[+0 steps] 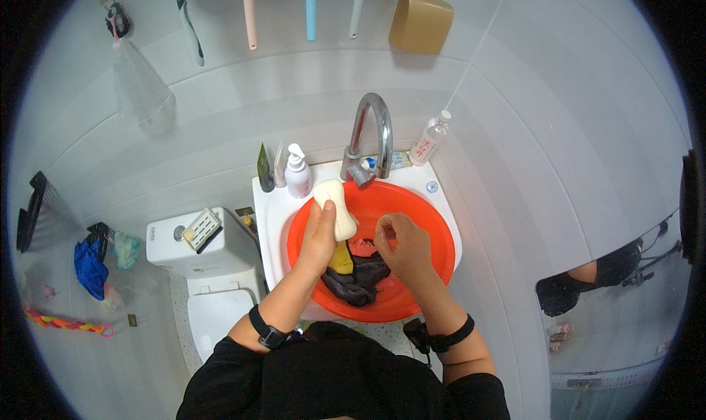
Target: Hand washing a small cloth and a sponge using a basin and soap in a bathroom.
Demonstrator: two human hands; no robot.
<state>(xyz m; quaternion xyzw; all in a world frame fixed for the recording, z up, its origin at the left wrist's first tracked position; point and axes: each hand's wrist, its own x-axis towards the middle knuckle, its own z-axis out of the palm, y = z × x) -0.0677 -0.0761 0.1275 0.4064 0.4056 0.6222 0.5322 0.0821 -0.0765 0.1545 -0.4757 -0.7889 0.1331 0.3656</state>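
A cream-coloured bar of soap (pixel 337 213) is gripped in my left hand (pixel 318 235), thumb across its face, over the left part of an orange-red plastic basin (pixel 424 210). My right hand (pixel 405 246) hovers above the basin's right side. Its fingers curl loosely, with a gap to the thumb, and no object shows in it. Between and below the hands, a dark grey cloth (pixel 356 282) with a yellow patch (pixel 341 259) lies crumpled in the basin. The basin rests on a white washbasin (pixel 270 221).
Behind the basin rises a chrome faucet (pixel 383 125). A pump bottle (pixel 298 177) and a green tube (pixel 265 169) stand left of it, a clear plastic bottle (pixel 429 140) right. A slotted soap dish (pixel 203 230) sits on the toilet tank (pixel 234 257). A mirror (pixel 612 321) is at right.
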